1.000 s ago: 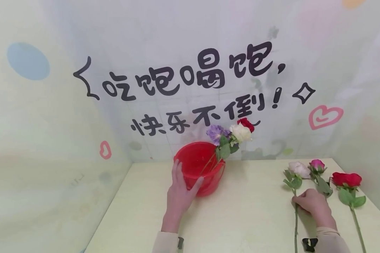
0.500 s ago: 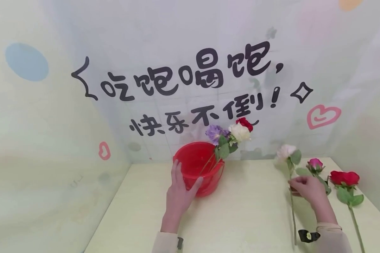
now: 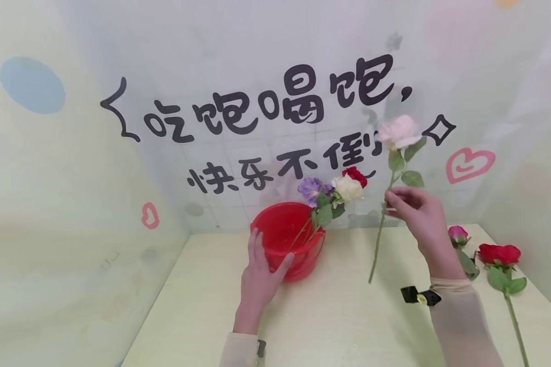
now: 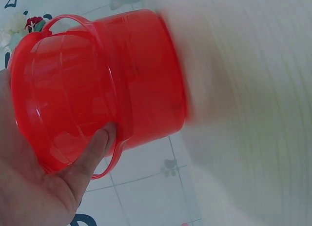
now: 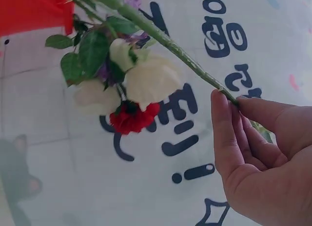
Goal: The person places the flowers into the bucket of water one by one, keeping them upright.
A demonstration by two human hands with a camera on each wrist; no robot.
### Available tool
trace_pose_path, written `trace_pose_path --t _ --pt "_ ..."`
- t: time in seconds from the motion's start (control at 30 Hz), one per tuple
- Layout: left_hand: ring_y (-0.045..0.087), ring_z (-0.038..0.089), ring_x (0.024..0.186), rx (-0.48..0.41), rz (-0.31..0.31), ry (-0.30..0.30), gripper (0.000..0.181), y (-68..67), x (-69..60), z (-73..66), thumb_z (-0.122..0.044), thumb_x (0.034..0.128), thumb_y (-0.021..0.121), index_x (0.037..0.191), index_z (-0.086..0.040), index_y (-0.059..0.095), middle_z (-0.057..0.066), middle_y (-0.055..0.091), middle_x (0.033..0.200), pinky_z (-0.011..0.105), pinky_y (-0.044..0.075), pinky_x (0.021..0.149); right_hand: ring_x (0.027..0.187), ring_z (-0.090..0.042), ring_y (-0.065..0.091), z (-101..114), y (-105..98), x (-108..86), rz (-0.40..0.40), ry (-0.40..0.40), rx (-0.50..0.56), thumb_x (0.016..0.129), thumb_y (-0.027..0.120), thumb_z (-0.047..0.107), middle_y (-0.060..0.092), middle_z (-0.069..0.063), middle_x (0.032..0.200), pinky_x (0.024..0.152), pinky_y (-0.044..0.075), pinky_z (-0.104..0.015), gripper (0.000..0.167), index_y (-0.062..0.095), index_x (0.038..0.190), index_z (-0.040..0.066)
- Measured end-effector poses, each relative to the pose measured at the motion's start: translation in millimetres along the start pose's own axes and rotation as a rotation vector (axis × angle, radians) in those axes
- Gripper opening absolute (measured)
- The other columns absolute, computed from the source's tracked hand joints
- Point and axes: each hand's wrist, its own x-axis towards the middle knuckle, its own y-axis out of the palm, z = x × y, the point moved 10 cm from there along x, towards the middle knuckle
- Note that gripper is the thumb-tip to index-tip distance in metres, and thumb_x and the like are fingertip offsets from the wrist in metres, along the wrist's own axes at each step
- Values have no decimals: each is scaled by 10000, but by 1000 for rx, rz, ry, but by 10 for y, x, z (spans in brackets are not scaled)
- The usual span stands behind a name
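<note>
Pink rose [image 3: 396, 159], aloft, tilted, right of red bucket [image 3: 303, 266]: my R hand [image 3: 420, 219] pinches its stem [image 5: 168, 42] w/ thumb; top-heavy, it could swivel. My L hand [image 3: 260, 283], spread wide, touches bucket; overpressing might tip it.

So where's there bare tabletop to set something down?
Bare tabletop shows between the left hand and left wall, and between the red bucket and magenta rose, partly behind the right arm. The right edge is crowded, by that rose and the large red rose.
</note>
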Motion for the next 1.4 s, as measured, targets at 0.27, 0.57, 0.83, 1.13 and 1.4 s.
trace_pose_path --t 0.27,0.57,0.83,1.13,1.4 --pt "674 297 1132 -1 3 2 1102 21 -1 13 -695 874 735 1688 -208 174 -33 252 1701 443 644 835 820 -133 742 320 388 290 -16 -82 181 974 763 67 740 -67 991 797 624 -270 209 701 1130 -57" --pt "665 282 1174 -1 19 -23 1107 66 -52 58 -710 870 728 1691 -227 163 -42 277 1685 434 642 848 794 -152 737 304 634 405 -113 -156 261 975 728 -19 733 -73 954 784 630 -275 141 677 1095 -73" --pt "658 285 1194 8 13 -18 1103 35 -21 58 -693 874 737 1692 -229 162 -57 259 1694 443 639 859 813 -135 729 256 902 519 -121 -223 175 990 721 10 728 -148 1008 799 632 -288 198 664 1126 -122" --pt "653 294 1210 -2 17 -30 1114 38 -35 68 -703 865 739 1695 -244 154 -49 284 1684 449 639 858 769 -124 734 -87 1307 475 -2 -142 78 987 734 27 750 -138 991 777 636 -297 239 685 1153 -138" --pt "660 282 1206 -6 11 -24 1111 12 -6 31 -731 872 710 1697 -256 139 -42 330 1657 439 639 860 776 -119 722 -352 1490 448 88 -35 65 1008 705 29 710 -219 1038 779 631 -271 243 677 1187 -132"
